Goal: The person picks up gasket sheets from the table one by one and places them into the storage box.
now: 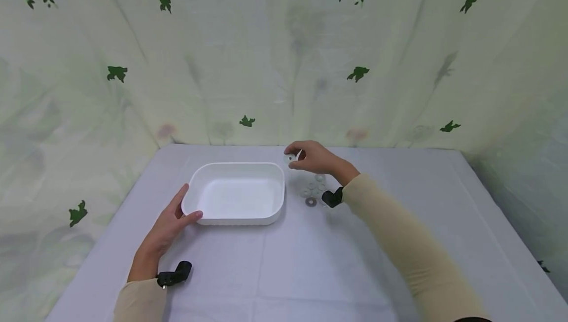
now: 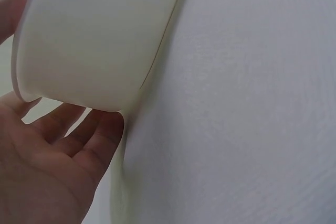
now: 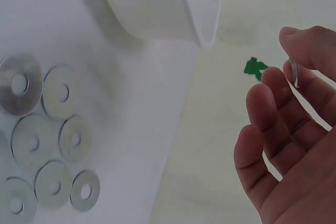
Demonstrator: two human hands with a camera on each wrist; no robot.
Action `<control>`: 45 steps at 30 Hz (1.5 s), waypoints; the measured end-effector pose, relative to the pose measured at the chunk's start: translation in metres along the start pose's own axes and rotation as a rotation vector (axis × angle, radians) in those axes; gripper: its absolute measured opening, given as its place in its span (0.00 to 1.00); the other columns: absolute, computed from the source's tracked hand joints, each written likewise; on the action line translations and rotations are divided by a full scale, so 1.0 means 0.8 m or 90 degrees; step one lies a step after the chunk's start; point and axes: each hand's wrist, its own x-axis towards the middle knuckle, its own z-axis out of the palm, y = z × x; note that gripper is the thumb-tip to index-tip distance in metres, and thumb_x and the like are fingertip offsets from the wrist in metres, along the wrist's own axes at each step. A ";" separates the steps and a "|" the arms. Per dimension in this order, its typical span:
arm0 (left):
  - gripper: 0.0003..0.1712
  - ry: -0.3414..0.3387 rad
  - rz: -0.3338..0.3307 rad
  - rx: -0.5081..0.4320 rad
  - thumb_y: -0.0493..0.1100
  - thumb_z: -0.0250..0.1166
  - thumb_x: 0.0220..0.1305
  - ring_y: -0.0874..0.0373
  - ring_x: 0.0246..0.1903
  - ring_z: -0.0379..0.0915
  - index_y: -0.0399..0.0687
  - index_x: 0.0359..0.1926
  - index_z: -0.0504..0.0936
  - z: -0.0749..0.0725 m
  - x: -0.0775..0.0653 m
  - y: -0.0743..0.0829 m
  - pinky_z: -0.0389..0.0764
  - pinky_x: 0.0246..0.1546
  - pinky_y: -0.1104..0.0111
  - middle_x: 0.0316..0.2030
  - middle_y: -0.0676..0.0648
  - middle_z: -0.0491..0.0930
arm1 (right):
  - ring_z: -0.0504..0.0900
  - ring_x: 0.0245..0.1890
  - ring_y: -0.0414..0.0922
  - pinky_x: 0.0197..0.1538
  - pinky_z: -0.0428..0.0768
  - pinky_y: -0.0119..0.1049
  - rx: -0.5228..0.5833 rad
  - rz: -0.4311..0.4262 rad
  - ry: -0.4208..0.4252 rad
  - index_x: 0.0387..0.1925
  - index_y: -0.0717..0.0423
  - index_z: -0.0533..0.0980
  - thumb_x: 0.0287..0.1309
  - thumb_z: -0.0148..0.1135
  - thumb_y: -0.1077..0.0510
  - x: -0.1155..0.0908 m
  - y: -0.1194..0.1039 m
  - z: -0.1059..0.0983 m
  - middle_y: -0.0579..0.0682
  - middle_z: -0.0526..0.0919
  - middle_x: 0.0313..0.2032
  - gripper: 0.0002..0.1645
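Note:
A white rectangular tray (image 1: 239, 195) with rounded corners stands on the table. My left hand (image 1: 165, 228) grips its left end, thumb at the near corner and fingers along the side; in the left wrist view the fingertips press the tray wall (image 2: 94, 51). Beyond the tray's right end, my right hand (image 1: 316, 158) pinches a flat metal washer (image 1: 290, 157) between thumb and fingers. The right wrist view shows that washer (image 3: 295, 74) edge-on, its other fingers loosely bent. Under the right wrist lie several loose washers (image 3: 51, 182), one darker washer (image 1: 311, 202) nearest me.
A white cloth (image 1: 284, 268) covers the table. Behind it hangs a pale curtain (image 1: 275, 65) with green leaf prints, reaching round both sides. Each wrist wears a black camera, such as the left wrist camera (image 1: 175, 273).

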 end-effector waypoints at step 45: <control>0.58 -0.018 0.035 0.002 0.47 0.65 0.67 0.39 0.78 0.34 0.58 0.80 0.30 -0.001 -0.001 -0.001 0.55 0.51 0.94 0.80 0.42 0.30 | 0.79 0.47 0.43 0.49 0.77 0.28 0.060 -0.061 -0.096 0.58 0.48 0.78 0.62 0.66 0.54 0.048 -0.069 0.085 0.46 0.81 0.52 0.22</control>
